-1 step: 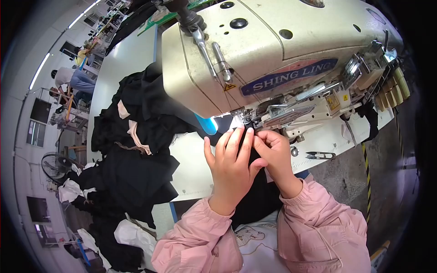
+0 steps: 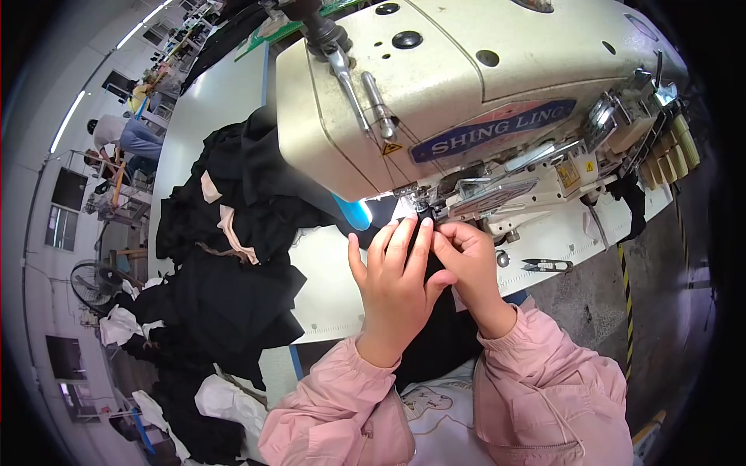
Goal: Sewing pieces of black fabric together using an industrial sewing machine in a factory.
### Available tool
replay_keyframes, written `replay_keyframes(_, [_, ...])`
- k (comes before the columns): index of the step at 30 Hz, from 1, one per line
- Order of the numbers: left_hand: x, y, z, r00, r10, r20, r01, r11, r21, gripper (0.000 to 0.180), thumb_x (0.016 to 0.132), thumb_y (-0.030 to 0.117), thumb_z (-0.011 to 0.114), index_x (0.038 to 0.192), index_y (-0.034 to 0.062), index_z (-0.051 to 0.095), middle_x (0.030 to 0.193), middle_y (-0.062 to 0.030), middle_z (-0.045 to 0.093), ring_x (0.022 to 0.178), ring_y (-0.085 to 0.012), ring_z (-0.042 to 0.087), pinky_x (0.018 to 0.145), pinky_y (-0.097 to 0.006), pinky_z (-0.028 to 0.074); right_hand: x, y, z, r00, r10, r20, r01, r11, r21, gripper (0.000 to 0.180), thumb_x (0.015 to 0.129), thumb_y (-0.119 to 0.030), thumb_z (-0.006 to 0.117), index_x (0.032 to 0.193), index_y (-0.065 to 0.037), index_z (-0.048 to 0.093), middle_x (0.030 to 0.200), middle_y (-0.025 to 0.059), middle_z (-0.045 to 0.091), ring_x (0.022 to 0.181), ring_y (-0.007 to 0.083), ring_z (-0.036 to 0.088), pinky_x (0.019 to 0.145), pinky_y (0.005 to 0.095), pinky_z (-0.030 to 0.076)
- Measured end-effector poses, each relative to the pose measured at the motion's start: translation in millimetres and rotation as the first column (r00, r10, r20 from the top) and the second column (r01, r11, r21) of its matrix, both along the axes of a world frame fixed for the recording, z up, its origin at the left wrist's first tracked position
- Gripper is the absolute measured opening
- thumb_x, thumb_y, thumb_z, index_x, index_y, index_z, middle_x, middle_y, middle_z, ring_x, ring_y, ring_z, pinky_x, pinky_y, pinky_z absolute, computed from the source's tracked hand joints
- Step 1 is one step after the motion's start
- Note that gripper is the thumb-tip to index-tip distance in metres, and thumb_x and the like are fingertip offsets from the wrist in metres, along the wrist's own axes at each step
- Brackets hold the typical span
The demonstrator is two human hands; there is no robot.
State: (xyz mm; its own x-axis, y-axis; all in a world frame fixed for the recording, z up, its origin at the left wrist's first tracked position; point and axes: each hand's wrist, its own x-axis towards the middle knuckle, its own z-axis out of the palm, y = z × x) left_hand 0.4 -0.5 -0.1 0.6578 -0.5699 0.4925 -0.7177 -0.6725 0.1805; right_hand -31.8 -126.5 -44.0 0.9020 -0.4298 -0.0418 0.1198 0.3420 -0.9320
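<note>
A cream industrial sewing machine (image 2: 373, 101) fills the upper part of the view, its lit needle area (image 2: 412, 194) just beyond my fingertips. Flat, with fingers stretched, my left hand (image 2: 398, 272) lies on black fabric (image 2: 443, 334) in front of the presser foot. Beside it my right hand (image 2: 470, 264) has its fingers bent, thumb and forefinger pinching the fabric's edge close to the needle. The black fabric runs from under the hands down to my lap. Exactly how the cloth sits under the foot is hidden by my fingers.
Thread snips (image 2: 547, 266) lie on the white table (image 2: 330, 287) to the right. A large heap of black fabric (image 2: 225, 287) with pale strips (image 2: 233, 233) covers the left side. White cloth (image 2: 229, 404) hangs at the lower left. Farther off are a fan (image 2: 95, 286) and a seated person (image 2: 128, 140).
</note>
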Motion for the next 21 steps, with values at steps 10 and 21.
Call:
replay_keyframes(10, [3.5, -2.2, 2.8, 1.0, -0.009, 0.021, 0.009, 1.0, -0.03, 0.07, 0.096, 0.066, 0.041, 0.135, 0.0123, 0.063, 0.13, -0.0045, 0.06, 0.123, -0.0251, 0.053, 0.114, -0.063, 0.02, 0.8, 1.3, 4.1, 1.0, 0.004, -0.004, -0.004, 0.999, 0.046, 0.014, 0.096, -0.01, 0.067, 0.099, 0.003, 0.07, 0.089, 0.0016, 0.071, 0.078, 0.0046, 0.062, 0.069, 0.02, 0.048])
replay_keyframes(21, [2.0, -1.1, 0.0, 1.0, -0.018, -0.018, 0.017, 0.999, -0.052, 0.07, 0.097, 0.065, 0.042, 0.136, 0.011, 0.062, 0.131, -0.0052, 0.059, 0.123, -0.0254, 0.052, 0.115, -0.062, 0.021, 2.3, 3.3, 4.1, 0.999, -0.049, -0.001, 0.049, 0.999, -0.012, 0.012, 0.096, -0.01, 0.067, 0.093, 0.002, 0.07, 0.08, -0.0026, 0.065, 0.07, 0.002, 0.054, 0.061, 0.019, 0.042])
